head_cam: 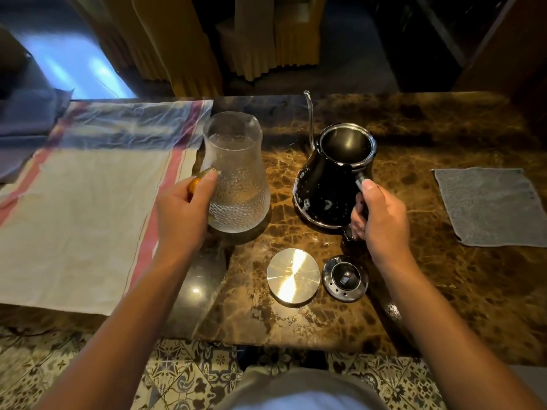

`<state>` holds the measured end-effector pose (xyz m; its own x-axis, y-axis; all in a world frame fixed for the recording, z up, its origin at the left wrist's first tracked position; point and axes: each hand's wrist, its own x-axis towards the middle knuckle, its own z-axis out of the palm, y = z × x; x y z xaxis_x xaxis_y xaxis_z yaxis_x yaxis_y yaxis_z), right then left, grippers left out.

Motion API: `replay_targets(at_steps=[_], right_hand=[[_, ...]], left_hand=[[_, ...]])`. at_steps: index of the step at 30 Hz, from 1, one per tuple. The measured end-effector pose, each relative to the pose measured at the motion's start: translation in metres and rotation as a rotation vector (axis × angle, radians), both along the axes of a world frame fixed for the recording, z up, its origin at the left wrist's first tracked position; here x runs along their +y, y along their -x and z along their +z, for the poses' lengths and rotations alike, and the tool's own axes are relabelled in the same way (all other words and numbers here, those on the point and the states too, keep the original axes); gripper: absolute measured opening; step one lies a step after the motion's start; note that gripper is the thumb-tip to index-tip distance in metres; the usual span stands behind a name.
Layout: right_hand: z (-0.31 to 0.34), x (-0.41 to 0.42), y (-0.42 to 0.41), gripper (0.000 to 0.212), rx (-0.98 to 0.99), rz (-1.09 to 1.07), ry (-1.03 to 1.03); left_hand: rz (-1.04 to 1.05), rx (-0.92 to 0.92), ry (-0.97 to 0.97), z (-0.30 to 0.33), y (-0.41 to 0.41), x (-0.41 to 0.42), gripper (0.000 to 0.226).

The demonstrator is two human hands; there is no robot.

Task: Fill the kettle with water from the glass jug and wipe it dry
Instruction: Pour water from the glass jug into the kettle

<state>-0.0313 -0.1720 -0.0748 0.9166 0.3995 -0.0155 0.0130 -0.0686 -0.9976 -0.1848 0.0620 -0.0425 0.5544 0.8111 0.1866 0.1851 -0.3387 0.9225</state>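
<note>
Pre-pour stage — left hand (180,211) grips the glass jug (236,173) handle; right hand (381,220) grips the lidless kettle (331,179) handle. Both stand on the table (414,276). Next: lift jug, tip over the opening.

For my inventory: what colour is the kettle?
Glossy black kettle with a silver rim; head view.

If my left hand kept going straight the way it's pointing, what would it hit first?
The glass jug. Your left hand already grips its handle beside the body, so nothing else lies between them.
</note>
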Motion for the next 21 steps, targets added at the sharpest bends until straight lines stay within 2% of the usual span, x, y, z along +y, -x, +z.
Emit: replay_targets(at_steps=[10, 15, 21], right_hand=[[-0.005, -0.001, -0.002, 0.058, -0.009, 0.001, -0.038], [-0.005, -0.001, -0.002, 0.055, -0.032, 0.004, -0.02], [-0.007, 0.0, -0.002, 0.046, -0.03, -0.004, -0.054]], left_hand=[[-0.234, 0.062, -0.205, 0.069, -0.031, 0.019, 0.04], [-0.261, 0.056, -0.182, 0.074, -0.036, 0.022, 0.053], [-0.359, 0.108, -0.337, 0.091, -0.044, 0.029, 0.054]])
